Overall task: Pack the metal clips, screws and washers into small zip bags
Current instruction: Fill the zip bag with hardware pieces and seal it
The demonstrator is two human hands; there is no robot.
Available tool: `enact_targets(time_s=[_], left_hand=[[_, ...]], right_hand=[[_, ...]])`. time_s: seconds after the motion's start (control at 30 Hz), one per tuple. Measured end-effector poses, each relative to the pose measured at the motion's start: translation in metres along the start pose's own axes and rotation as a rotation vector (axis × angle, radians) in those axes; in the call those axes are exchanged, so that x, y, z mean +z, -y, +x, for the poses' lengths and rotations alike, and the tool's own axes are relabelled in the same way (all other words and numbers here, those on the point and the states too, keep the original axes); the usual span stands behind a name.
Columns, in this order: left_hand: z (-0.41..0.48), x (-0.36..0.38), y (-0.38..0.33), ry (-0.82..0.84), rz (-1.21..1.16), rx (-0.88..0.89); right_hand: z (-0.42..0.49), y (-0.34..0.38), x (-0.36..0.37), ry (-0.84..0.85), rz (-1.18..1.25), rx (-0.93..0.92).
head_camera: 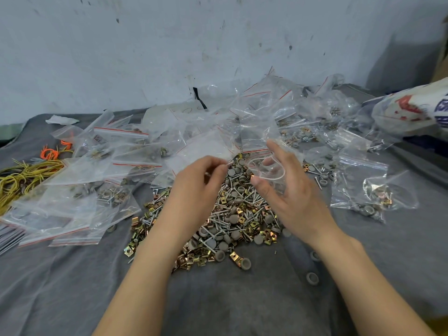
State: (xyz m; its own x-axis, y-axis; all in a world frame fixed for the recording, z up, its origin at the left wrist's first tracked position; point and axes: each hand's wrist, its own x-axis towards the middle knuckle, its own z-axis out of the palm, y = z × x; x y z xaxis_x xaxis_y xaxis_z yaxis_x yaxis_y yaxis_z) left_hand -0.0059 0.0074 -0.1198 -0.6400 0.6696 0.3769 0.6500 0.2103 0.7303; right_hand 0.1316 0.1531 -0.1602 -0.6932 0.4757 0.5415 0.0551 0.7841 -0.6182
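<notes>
A heap of brass-coloured metal clips, silver screws and grey round washers (pixel 232 214) lies on the grey cloth (pixel 242 299) in the middle. Above its far end, my right hand (pixel 288 190) holds a small clear zip bag (pixel 271 170) with its mouth spread open between thumb and fingers. My left hand (pixel 196 187) hovers just left of the bag, fingertips pinched on a screw near the bag's mouth. What else the left fingers hold is hidden.
Filled zip bags (pixel 80 190) lie piled at the left, empty and filled ones (pixel 363 180) at the back and right. Yellow and orange wires (pixel 26 173) sit at the far left. A printed sack (pixel 412 110) lies at the right. Loose washers (pixel 311 277) dot the cloth.
</notes>
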Motion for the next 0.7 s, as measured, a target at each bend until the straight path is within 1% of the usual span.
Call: enact_targets(time_s=[0.17, 0.27, 0.37, 0.47, 0.57, 0.63, 0.7], left_hand=[[0.004, 0.003, -0.021, -0.021, -0.024, 0.152], [0.005, 0.007, -0.029, 0.022, 0.010, 0.229], [0.005, 0.010, -0.033, 0.067, 0.021, 0.267], [0.004, 0.009, -0.031, 0.058, 0.001, 0.257], [0.004, 0.002, -0.024, 0.065, 0.003, 0.190], [0.004, -0.005, -0.016, 0.098, 0.071, 0.134], [0.003, -0.010, -0.007, 0.183, 0.194, 0.080]], right_hand=[[0.000, -0.002, 0.005, -0.004, -0.023, -0.040], [0.000, -0.003, 0.008, 0.002, -0.039, -0.057], [-0.001, -0.003, 0.009, 0.006, -0.030, -0.067], [0.000, -0.004, 0.008, -0.008, -0.020, -0.069], [0.000, -0.005, 0.006, -0.010, -0.028, -0.050], [0.000, -0.005, 0.005, -0.004, -0.036, -0.040], [0.000, -0.005, 0.003, 0.002, -0.043, -0.030]])
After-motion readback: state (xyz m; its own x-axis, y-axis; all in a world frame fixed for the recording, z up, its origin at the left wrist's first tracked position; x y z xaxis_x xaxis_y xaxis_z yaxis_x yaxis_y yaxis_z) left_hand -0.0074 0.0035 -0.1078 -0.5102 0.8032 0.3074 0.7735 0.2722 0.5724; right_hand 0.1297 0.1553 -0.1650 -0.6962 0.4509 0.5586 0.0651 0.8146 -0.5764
